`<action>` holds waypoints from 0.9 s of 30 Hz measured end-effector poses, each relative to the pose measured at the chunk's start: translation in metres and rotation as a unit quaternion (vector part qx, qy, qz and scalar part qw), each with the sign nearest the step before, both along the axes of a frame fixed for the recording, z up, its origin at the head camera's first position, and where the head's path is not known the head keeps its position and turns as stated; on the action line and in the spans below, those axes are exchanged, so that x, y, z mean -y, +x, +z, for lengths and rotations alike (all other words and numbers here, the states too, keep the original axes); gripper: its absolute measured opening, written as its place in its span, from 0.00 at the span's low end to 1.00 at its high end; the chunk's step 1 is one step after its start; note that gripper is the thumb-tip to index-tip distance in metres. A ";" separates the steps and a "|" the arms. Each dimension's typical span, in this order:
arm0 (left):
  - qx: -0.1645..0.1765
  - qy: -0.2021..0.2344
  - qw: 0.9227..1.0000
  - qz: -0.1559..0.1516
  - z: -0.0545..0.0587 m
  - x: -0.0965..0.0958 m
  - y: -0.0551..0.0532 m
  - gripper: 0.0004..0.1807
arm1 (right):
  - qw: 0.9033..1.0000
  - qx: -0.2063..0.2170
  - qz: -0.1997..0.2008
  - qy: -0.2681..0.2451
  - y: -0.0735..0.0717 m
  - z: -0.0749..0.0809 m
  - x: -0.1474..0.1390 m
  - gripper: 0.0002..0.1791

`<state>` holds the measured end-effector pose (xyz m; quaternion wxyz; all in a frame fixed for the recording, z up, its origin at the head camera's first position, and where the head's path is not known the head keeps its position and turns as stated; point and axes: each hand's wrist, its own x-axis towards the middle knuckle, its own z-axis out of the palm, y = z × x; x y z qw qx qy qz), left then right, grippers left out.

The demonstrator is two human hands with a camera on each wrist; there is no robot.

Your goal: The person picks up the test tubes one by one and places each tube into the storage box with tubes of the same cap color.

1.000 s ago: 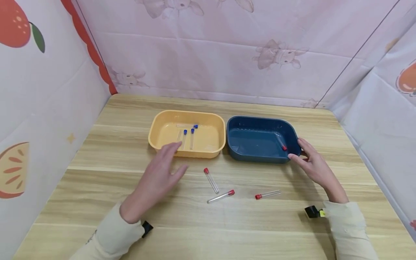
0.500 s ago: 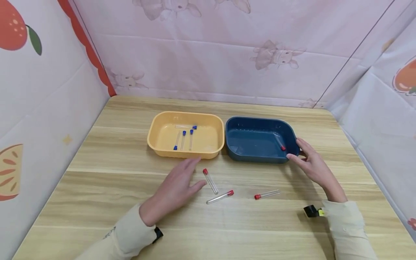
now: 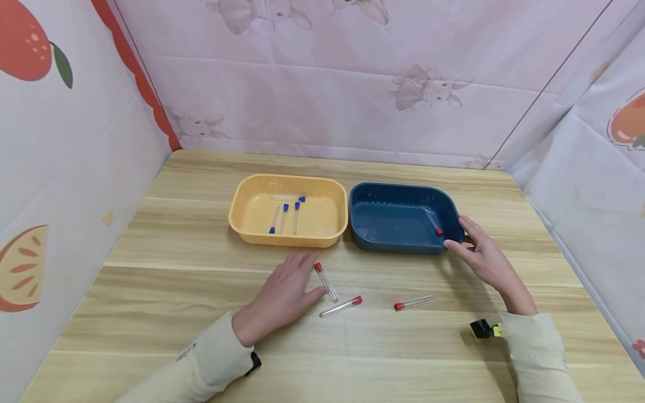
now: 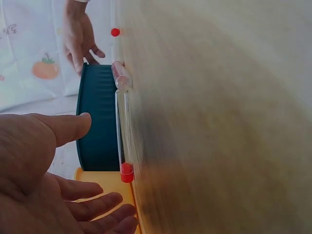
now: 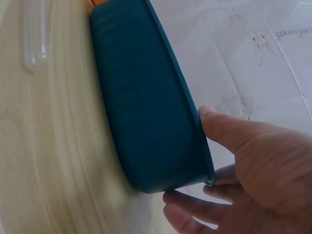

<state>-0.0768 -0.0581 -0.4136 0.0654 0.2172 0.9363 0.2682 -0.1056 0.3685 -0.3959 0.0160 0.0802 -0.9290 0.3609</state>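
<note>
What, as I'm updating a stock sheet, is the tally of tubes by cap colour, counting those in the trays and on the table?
Red-capped tubes: 4 (3 on the table, 1 in the dark blue tray)
Blue-capped tubes: 4 (all in the yellow tray)
Total: 8

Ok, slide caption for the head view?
Left hand beside a red-capped tube, right hand holding the blue tray, yellow tray alongside.

Three tubes (image 3: 341, 307) before two trays (image 3: 395, 221).
</note>
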 end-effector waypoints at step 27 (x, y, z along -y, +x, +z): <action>0.049 -0.095 0.994 0.033 0.001 -0.028 0.004 0.49 | 1.000 0.013 -0.002 0.011 0.003 0.005 0.001 0.43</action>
